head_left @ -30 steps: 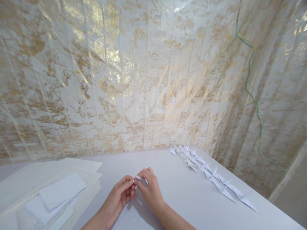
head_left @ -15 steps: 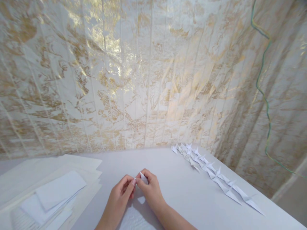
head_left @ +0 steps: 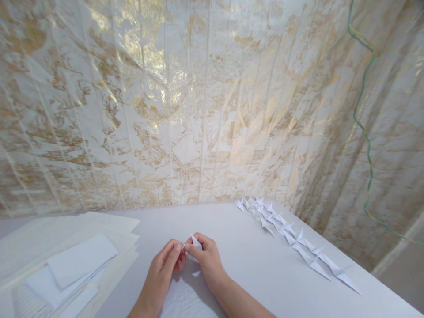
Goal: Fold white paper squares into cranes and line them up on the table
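Note:
Both hands meet over the middle of the white table, pinching a small folded white paper piece (head_left: 195, 242). A pointed tip of it sticks up beside the right thumb. My right hand (head_left: 206, 255) is closed on the body of the piece, thumb against curled fingers. With thumb and forefinger, my left hand (head_left: 168, 259) grips a thin end at the left. Most of the folded paper is hidden behind the fingers, so its full shape does not show.
Folded paper cranes (head_left: 291, 238) stand in rows along the table's right edge. Loose paper sheets (head_left: 122, 227) lie spread at the left, with smaller white pieces (head_left: 82, 260) stacked on them. A gold-patterned wall covering (head_left: 185, 132) rises behind the table (head_left: 258, 274). A green-yellow cord (head_left: 369, 154) hangs at right.
My left hand has shifted slightly left and its fingertips have changed position on the thin end. The paper's raised tip stands a little more upright. The view has moved slightly.

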Demonstrator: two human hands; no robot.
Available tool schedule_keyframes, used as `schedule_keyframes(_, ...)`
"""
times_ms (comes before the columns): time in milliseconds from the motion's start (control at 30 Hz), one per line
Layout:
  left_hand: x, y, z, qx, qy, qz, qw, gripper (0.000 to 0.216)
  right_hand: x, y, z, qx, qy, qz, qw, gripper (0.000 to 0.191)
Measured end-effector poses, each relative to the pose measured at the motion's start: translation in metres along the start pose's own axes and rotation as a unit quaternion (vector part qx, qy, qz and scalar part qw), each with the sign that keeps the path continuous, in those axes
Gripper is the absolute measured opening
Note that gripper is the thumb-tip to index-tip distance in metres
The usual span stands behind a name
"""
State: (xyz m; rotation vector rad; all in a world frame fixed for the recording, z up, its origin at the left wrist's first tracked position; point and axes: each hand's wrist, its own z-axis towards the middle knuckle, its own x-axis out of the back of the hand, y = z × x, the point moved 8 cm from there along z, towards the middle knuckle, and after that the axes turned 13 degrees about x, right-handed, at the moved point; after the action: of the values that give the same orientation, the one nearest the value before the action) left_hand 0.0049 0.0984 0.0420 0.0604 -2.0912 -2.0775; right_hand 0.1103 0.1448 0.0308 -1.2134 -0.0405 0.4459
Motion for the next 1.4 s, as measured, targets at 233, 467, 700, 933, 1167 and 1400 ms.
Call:
schedule_keyframes(233, 0.003, -0.007, 0.007, 0.015, 0.001, -0.037, 0.999, 0.048, 0.004, 0.001, -0.001, 0.006, 0.013, -0.017, 1.0, 0.04)
schedule_keyframes(467, 0.002, -0.009, 0.007, 0.018, 0.0, -0.06, 0.998, 0.044, 0.002, -0.007, -0.003, 0.009, 0.022, 0.003, 1.0, 0.04)
schedule_keyframes(700, -0.002, -0.014, 0.007, 0.039, -0.017, -0.084, 0.996, 0.049, 0.0, -0.013, -0.002, 0.051, 0.017, 0.016, 0.998, 0.034)
schedule_keyframes(933, -0.001, -0.018, 0.009, 0.041, -0.025, -0.1, 0.994, 0.039, 0.007, -0.006, 0.0, 0.08, 0.016, -0.036, 0.996, 0.022)
schedule_keyframes(1167, 0.0, -0.014, 0.007, 0.032, -0.028, -0.087, 0.995, 0.034, 0.002, -0.01, -0.002, 0.054, 0.013, -0.017, 0.998, 0.027)
schedule_keyframes(1400, 0.0, -0.001, 0.0, 0.005, -0.012, -0.043, 0.999, 0.038, -0.002, -0.006, -0.006, 0.0, 0.024, 0.031, 0.999, 0.034)
